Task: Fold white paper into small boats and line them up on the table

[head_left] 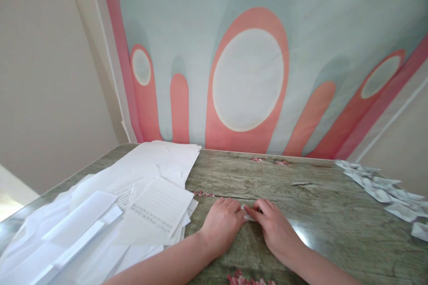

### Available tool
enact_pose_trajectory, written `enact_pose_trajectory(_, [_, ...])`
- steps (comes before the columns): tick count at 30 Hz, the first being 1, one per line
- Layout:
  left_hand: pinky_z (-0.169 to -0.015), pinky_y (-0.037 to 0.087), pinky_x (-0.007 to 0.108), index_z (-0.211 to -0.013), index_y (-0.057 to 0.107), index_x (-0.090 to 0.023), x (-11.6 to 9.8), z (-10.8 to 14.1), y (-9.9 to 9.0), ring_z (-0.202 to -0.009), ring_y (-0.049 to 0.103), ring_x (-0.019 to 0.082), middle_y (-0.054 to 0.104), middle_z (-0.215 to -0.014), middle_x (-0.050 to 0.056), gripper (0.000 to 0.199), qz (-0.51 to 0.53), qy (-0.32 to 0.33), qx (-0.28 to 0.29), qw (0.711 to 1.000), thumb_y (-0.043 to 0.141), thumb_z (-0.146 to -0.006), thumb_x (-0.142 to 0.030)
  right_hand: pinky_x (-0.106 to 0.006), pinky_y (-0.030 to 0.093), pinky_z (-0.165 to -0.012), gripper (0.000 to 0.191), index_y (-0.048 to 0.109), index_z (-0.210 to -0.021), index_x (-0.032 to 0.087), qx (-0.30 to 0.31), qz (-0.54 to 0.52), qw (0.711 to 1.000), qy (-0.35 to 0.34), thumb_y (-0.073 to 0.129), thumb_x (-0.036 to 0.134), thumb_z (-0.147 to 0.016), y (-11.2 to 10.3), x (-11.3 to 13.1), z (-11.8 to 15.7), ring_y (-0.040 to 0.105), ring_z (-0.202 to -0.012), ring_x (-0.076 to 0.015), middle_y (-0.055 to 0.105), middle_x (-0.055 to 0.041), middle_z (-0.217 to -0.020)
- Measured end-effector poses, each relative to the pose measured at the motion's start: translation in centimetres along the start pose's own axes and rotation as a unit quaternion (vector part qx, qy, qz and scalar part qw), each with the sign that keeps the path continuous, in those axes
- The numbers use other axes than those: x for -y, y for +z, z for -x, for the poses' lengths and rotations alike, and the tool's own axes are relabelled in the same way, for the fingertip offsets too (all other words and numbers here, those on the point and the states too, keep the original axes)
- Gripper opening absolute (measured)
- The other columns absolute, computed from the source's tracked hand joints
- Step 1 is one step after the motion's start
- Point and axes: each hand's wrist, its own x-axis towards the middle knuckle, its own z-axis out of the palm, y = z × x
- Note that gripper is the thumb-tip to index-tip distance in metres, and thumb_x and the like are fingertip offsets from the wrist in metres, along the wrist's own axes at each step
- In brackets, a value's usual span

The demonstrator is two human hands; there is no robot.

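Near the front middle of the table, my left hand (223,222) and my right hand (272,227) meet over a small piece of white paper (246,213). Both hands have their fingers closed on it, the left from its left side and the right with thumb and fingers from its right side. Most of the piece is hidden by the fingers, so its shape is unclear. Left of my left hand lies a sheet with lines and handwriting (163,205), on top of a spread of loose white papers (133,169).
Several folded white paper pieces (384,193) lie in a row along the table's right edge. The wood-patterned table (227,169) reaches a wall with a pink and grey-green pattern (180,111). Folded white strips (80,218) lie at the front left.
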Motion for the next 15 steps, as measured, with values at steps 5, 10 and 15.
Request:
enact_pose_trajectory(5, [-0.071,0.045,0.031,-0.089,0.061,-0.019,0.14,0.07,-0.04,-0.078,0.056,0.018,0.060,-0.081,0.002,0.012,-0.012,0.011,-0.014,1.000,0.051,-0.088,-0.026,-0.034,0.044,-0.079,0.039,0.057,-0.113,0.022,-0.013,-0.070,0.997,0.034,0.041,0.003,-0.083,-0.48,0.69,0.20,0.052,-0.088,-0.0191,0.055,-0.0052,-0.094])
enact_pose_trajectory(10, [-0.071,0.044,0.028,-0.099,0.060,-0.021,0.37,0.24,-0.48,-0.079,0.056,0.017,0.059,-0.083,0.003,0.016,0.005,0.003,-0.011,1.000,0.048,-0.090,-0.028,-0.037,0.046,-0.082,0.033,0.053,-0.117,0.021,-0.033,-0.116,0.991,0.050,0.049,0.018,-0.085,-0.58,0.77,0.41,0.054,-0.094,-0.0217,0.057,-0.0071,-0.101])
enact_pose_trajectory(15, [-0.072,0.044,0.028,-0.094,0.062,-0.021,0.47,0.38,-0.23,-0.078,0.056,0.017,0.058,-0.080,0.003,0.017,0.044,-0.007,-0.034,0.998,0.047,-0.090,-0.029,-0.034,0.049,-0.084,0.031,0.052,-0.116,0.021,-0.061,-0.194,0.977,0.056,0.049,0.023,-0.086,0.13,0.15,0.40,0.057,-0.097,-0.0206,0.058,-0.0080,-0.104])
